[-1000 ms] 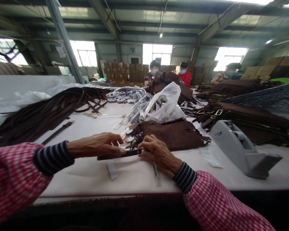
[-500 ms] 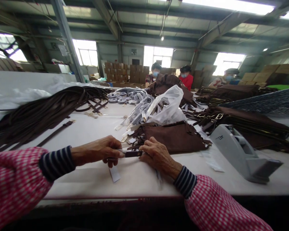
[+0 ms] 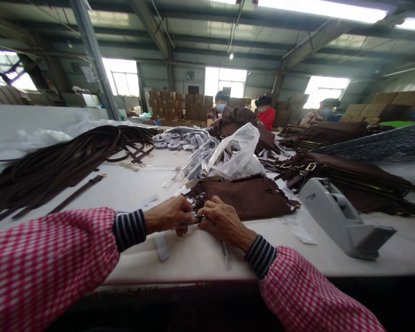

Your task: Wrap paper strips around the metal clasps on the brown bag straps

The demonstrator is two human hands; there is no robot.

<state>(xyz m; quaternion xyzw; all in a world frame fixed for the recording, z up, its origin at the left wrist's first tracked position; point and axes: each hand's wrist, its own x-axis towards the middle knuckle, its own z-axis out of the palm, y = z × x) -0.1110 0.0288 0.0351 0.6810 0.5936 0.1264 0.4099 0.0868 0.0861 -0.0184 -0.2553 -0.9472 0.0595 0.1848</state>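
Note:
My left hand (image 3: 171, 215) and my right hand (image 3: 226, 222) meet at the near side of the table. Between their fingertips is a small part of a dark strap (image 3: 198, 216), mostly hidden by the fingers; both hands are closed on it. A brown fringed bag (image 3: 244, 197) lies flat just behind my right hand. A white slip (image 3: 162, 246) rests on the table below my left hand. Under my right hand a thin clear strip (image 3: 224, 252) hangs toward the table edge.
At right stands a grey tape dispenser (image 3: 346, 221), with stacked brown bags (image 3: 359, 177) behind. Many dark straps (image 3: 65, 159) lie at left. Wrapped rings (image 3: 174, 140) and a clear plastic bag (image 3: 244, 152) sit mid-table (image 3: 134, 177). Several people (image 3: 267, 113) are beyond.
My left hand has moved right, close against my right hand, and the dark strap piece between them is now mostly covered. Another white slip shows behind my left wrist.

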